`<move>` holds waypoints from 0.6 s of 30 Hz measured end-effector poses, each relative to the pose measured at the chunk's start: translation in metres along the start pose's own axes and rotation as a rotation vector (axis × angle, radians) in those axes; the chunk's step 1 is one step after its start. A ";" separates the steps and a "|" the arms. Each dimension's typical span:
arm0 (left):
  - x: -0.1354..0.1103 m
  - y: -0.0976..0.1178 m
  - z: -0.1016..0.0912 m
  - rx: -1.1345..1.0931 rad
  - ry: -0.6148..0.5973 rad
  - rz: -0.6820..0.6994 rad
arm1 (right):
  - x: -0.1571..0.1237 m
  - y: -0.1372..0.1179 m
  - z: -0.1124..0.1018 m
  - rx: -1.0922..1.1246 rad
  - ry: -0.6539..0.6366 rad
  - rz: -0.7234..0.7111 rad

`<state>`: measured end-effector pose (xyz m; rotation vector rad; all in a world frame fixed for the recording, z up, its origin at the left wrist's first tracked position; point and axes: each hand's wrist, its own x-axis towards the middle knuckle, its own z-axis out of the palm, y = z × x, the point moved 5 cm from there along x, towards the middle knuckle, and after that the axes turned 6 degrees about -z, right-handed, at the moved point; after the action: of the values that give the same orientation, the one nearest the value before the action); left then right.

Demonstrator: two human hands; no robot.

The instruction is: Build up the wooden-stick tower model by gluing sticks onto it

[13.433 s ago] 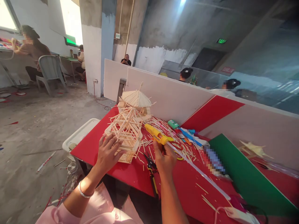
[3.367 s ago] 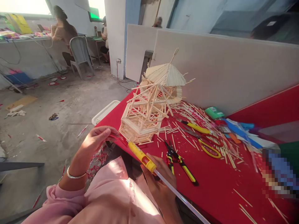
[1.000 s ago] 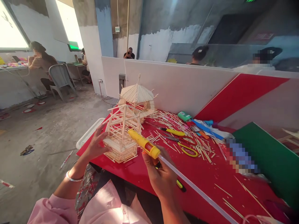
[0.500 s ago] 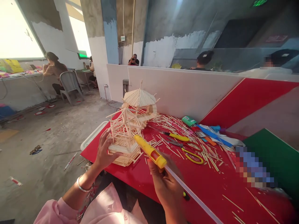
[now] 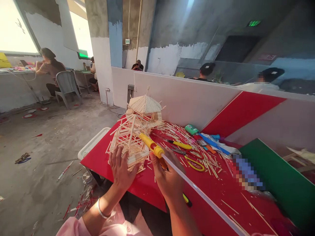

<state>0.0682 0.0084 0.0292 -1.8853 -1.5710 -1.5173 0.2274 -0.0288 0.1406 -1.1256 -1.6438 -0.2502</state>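
Observation:
A yellow hot glue gun (image 5: 151,144) is in my right hand (image 5: 168,173), my fingers closed round its handle. From its rear a long translucent glue stick (image 5: 197,188) runs toward the lower right. The gun's nozzle points into a pavilion model of thin wooden sticks (image 5: 130,144); I cannot tell whether it touches. My left hand (image 5: 124,168) grips the model's front edge, thumb to the right and fingers over the lower tier. An open frame of slanting sticks tops this model. Behind it stands a similar model (image 5: 145,105) with a closed, ribbed roof.
Loose sticks (image 5: 172,129), yellow-handled scissors (image 5: 195,164) and pliers (image 5: 182,145) lie on the red table (image 5: 197,209). A green board (image 5: 278,177) lies at the right. A white partition (image 5: 177,95) runs behind. Other people sit beyond, one near a grey chair (image 5: 67,85).
My left hand has moved from the model's left side round to its front edge. The model appears turned. The glue gun stays pointed at it, and the view has shifted to the right.

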 end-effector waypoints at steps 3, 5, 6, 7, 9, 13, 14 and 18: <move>-0.002 -0.003 -0.002 -0.031 -0.016 0.010 | 0.005 0.000 0.011 -0.014 -0.004 0.003; -0.003 -0.006 -0.002 -0.053 -0.028 0.015 | 0.005 0.000 0.017 -0.007 -0.012 0.022; -0.004 -0.007 -0.002 -0.063 -0.032 0.020 | 0.005 0.000 0.019 -0.003 -0.017 0.024; -0.004 -0.008 -0.002 -0.074 -0.035 0.025 | 0.004 -0.001 0.021 0.002 -0.020 0.022; -0.005 -0.009 -0.002 -0.094 -0.037 0.035 | 0.003 -0.003 0.021 0.014 -0.021 0.006; -0.005 -0.009 -0.003 -0.122 -0.031 0.034 | 0.005 -0.006 0.018 -0.018 0.030 -0.015; -0.005 -0.009 -0.003 -0.124 -0.032 0.030 | 0.006 -0.007 0.017 -0.033 0.047 -0.021; -0.005 -0.009 -0.004 -0.126 -0.036 0.036 | 0.010 -0.006 0.021 -0.079 0.098 -0.065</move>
<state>0.0592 0.0059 0.0230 -2.0078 -1.4799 -1.6106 0.2099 -0.0127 0.1428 -1.1022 -1.5967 -0.4091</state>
